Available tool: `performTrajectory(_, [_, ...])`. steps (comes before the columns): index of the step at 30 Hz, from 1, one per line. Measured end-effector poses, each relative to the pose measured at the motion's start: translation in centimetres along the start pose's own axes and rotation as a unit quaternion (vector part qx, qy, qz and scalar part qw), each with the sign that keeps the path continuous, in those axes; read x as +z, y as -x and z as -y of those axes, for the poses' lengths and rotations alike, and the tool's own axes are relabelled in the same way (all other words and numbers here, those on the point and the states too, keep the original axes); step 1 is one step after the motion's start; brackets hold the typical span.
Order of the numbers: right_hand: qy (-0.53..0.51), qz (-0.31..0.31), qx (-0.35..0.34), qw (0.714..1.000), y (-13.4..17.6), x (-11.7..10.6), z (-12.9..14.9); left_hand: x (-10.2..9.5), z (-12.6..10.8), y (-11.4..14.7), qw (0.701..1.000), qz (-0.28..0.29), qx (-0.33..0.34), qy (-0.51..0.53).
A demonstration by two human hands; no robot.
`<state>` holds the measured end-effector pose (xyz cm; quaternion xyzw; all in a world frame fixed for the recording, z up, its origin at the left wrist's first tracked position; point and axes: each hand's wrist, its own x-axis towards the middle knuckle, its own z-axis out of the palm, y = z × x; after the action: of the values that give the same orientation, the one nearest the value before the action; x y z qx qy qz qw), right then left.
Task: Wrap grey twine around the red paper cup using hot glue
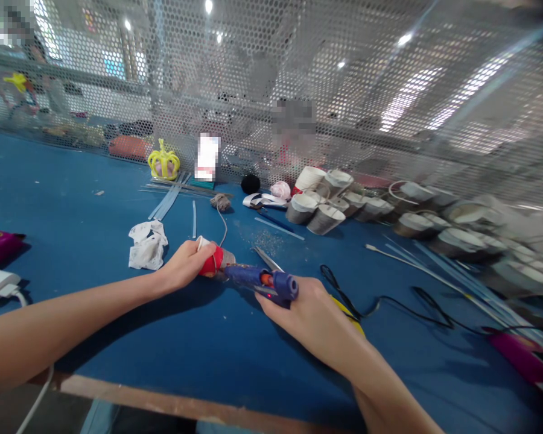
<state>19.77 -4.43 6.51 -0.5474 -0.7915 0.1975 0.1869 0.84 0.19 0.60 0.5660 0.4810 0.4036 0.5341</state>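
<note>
My left hand is closed round a small paper cup with a red band and grey cord wound on part of it. My right hand grips a blue glue gun whose nozzle end is at the cup's wound side; I cannot tell if it touches. A small red light shows on the gun. From the cup a grey cord runs up to a little cord ball. Scissors lie just beyond the gun, their handles partly hidden by my right hand.
Several cord-wrapped cups stand at the back right. Glue sticks, a crumpled white cloth, a yellow crown and a phone lie further left. A black cable crosses the right side. Perforated metal mesh closes the back.
</note>
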Motion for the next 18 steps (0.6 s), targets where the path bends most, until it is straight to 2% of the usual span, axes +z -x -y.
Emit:
performTrajectory(5, [-0.006, 0.012, 0.008, 1.000, 0.0, -0.1, 0.2, 0.0, 0.0, -0.1, 1.000, 0.002, -0.001, 0.009])
performTrajectory(10, [-0.030, -0.002, 0.030, 0.999, -0.2, 0.0, -0.2, 0.0, -0.1, -0.1, 1.000, 0.006, -0.004, 0.013])
performTrajectory(14, [-0.096, -0.027, 0.089, 0.991, -0.8, -0.9, -0.8, -0.1, 0.2, -0.3, 1.000, -0.029, 0.001, -0.010])
performTrajectory(18, [-0.209, -0.038, 0.070, 0.975, -1.8, -2.0, -2.4, -0.1, 0.7, -0.5, 0.999, -0.033, 0.009, -0.016])
